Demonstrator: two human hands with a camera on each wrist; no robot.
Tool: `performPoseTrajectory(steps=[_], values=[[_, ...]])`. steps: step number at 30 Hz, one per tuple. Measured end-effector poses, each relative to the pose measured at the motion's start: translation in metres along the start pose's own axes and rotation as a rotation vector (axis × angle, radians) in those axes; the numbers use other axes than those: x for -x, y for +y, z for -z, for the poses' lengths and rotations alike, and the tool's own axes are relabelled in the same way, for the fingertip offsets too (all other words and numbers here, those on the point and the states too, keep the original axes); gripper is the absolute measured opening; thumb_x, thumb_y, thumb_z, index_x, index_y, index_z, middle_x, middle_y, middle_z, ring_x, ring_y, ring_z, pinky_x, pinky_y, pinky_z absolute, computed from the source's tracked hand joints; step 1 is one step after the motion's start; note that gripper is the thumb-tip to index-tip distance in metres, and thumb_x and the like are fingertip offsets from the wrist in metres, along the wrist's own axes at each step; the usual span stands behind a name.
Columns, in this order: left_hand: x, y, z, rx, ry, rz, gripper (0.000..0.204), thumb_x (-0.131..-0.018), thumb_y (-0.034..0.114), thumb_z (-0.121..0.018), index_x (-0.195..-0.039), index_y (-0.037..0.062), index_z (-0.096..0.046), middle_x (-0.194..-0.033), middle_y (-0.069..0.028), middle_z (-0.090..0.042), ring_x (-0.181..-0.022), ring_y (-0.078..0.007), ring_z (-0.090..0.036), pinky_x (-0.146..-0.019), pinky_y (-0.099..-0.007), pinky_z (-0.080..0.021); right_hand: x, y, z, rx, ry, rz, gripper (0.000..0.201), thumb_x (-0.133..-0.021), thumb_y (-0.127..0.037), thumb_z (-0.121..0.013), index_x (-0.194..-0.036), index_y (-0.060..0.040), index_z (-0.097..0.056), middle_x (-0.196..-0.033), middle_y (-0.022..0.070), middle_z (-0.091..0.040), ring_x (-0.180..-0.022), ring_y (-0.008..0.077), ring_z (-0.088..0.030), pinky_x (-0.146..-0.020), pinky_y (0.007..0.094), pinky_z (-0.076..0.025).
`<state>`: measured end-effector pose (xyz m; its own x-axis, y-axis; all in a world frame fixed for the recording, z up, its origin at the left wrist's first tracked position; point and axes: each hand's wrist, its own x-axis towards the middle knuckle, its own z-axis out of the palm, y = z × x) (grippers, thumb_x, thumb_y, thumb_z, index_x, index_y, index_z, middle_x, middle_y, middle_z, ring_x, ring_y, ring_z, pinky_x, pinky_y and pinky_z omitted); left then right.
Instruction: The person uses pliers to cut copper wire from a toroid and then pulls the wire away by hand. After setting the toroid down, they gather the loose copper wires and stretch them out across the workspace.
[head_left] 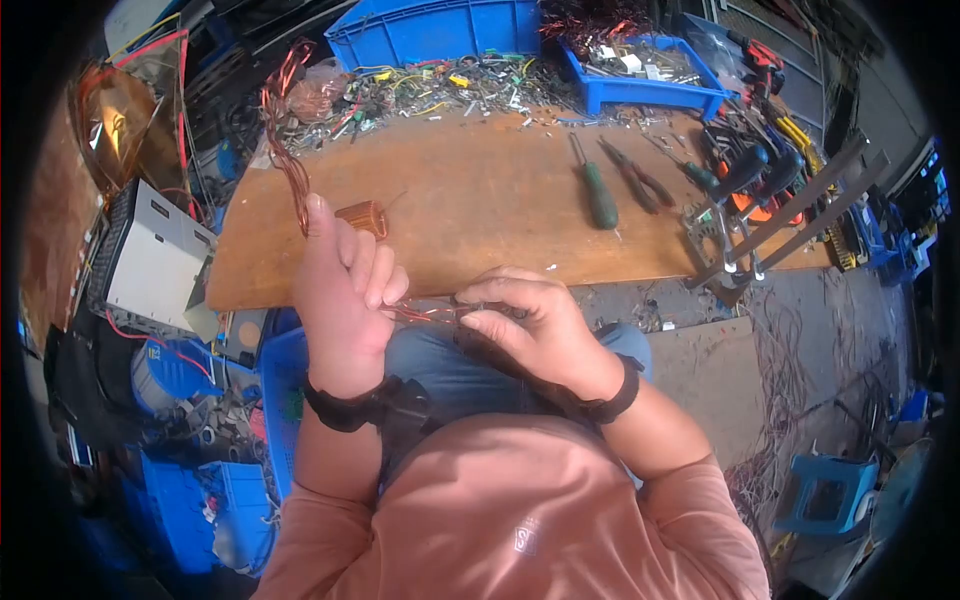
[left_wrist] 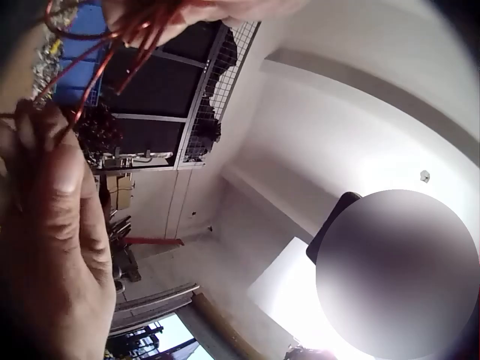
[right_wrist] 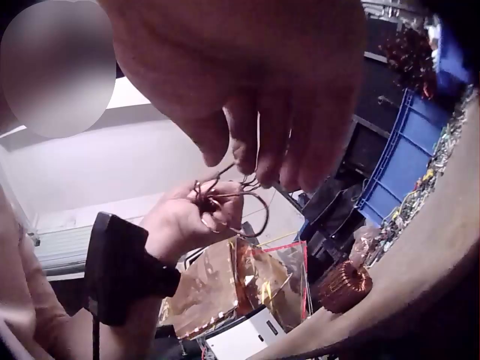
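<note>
My left hand [head_left: 345, 290] grips a bundle of reddish copper wires [head_left: 288, 175], its thumb pointing up along them. Their long end rises above the fist toward the scrap pile. Shorter wire ends [head_left: 425, 311] come out of the fist toward my right hand [head_left: 540, 325], held over the lap. In the left wrist view, two strands run to the right hand's thumb and fingertips [left_wrist: 64, 176], which pinch them. One wire bends into a loop [right_wrist: 259, 217] beside the left fist in the right wrist view. Just behind the left hand, a wound copper coil [head_left: 362, 219] lies on the wooden bench.
Mixed metal and wire scrap [head_left: 430, 95] covers the wooden bench's [head_left: 470, 200] back edge, by blue bins [head_left: 655, 95]. A green-handled screwdriver [head_left: 598, 195] and pliers [head_left: 637, 175] lie at right, beside a metal fixture with black handles [head_left: 745, 170]. A white box [head_left: 160, 255] stands left.
</note>
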<state>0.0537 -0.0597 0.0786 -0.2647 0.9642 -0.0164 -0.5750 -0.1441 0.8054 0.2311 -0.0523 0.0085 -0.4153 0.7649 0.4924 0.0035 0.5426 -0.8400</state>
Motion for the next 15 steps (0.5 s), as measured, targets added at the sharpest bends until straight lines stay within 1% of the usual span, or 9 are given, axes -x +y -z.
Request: performPoseTrajectory(steps=[1, 2, 5, 8, 11, 14, 15], values=[[0.001, -0.002, -0.001, 0.002, -0.005, 0.012, 0.053, -0.097, 0.047, -0.043, -0.055, 0.0175, -0.029, -0.043, 0.0035, -0.025, -0.034, -0.01, -0.026, -0.036, -0.0255, -0.022, 0.001, 0.0, 0.001, -0.042, -0.021, -0.047, 0.023, -0.08, -0.013, -0.07, -0.101, -0.0035, -0.067, -0.092, 0.0143, -0.065, -0.085, 0.0299, -0.062, -0.076, 0.0353, -0.05], [0.001, -0.003, -0.001, 0.005, -0.009, 0.023, 0.053, -0.097, 0.047, -0.043, -0.056, 0.0175, -0.029, -0.043, 0.0035, -0.025, -0.034, -0.0098, -0.026, -0.035, -0.0253, -0.022, 0.003, -0.001, -0.004, -0.117, 0.003, -0.074, 0.02, -0.082, -0.013, -0.069, -0.099, -0.0031, -0.067, -0.092, 0.0148, -0.066, -0.084, 0.029, -0.063, -0.076, 0.0342, -0.05], [0.001, -0.007, 0.001, 0.029, -0.03, 0.046, 0.053, -0.098, 0.048, -0.042, -0.056, 0.0171, -0.03, -0.043, 0.0034, -0.025, -0.033, -0.0098, -0.025, -0.035, -0.0245, -0.023, 0.003, 0.003, -0.007, -0.105, 0.011, -0.061, 0.018, -0.085, -0.014, -0.068, -0.098, -0.0017, -0.068, -0.09, 0.0135, -0.067, -0.082, 0.0243, -0.064, -0.076, 0.0336, -0.05], [0.003, -0.006, 0.002, 0.069, -0.07, 0.059, 0.053, -0.097, 0.049, -0.042, -0.057, 0.0166, -0.031, -0.043, 0.0032, -0.026, -0.033, -0.0099, -0.025, -0.034, -0.0242, -0.025, 0.006, 0.003, -0.009, -0.361, -0.025, -0.228, 0.019, -0.086, -0.016, -0.067, -0.097, 0.0001, -0.067, -0.088, 0.0107, -0.068, -0.08, 0.0185, -0.063, -0.074, 0.0326, -0.05], [0.004, -0.006, 0.004, 0.105, -0.154, 0.094, 0.052, -0.097, 0.049, -0.042, -0.058, 0.0161, -0.032, -0.043, 0.0032, -0.026, -0.033, -0.0099, -0.026, -0.034, -0.0243, -0.025, 0.008, 0.017, -0.009, -0.67, -0.151, -0.402, 0.021, -0.088, -0.018, -0.066, -0.094, 0.0019, -0.067, -0.086, 0.0083, -0.068, -0.079, 0.0139, -0.061, -0.073, 0.032, -0.051], [0.003, -0.006, 0.006, 0.144, -0.19, 0.114, 0.052, -0.097, 0.049, -0.042, -0.058, 0.016, -0.033, -0.043, 0.0033, -0.026, -0.033, -0.0099, -0.026, -0.035, -0.0245, -0.025, 0.007, 0.01, -0.007, -0.776, -0.141, -0.54, 0.018, -0.085, -0.017, -0.068, -0.089, 0.0011, -0.067, -0.08, 0.01, -0.066, -0.075, 0.0188, -0.062, -0.07, 0.0316, -0.05], [0.002, -0.006, 0.006, 0.118, -0.171, 0.107, 0.051, -0.098, 0.048, -0.042, -0.058, 0.016, -0.034, -0.043, 0.0032, -0.026, -0.034, -0.0099, -0.026, -0.035, -0.0245, -0.025, 0.007, 0.009, -0.007, -0.512, -0.086, -0.375, 0.018, -0.084, -0.016, -0.069, -0.09, 0.0004, -0.067, -0.08, 0.0112, -0.065, -0.076, 0.0214, -0.062, -0.07, 0.0322, -0.05]])
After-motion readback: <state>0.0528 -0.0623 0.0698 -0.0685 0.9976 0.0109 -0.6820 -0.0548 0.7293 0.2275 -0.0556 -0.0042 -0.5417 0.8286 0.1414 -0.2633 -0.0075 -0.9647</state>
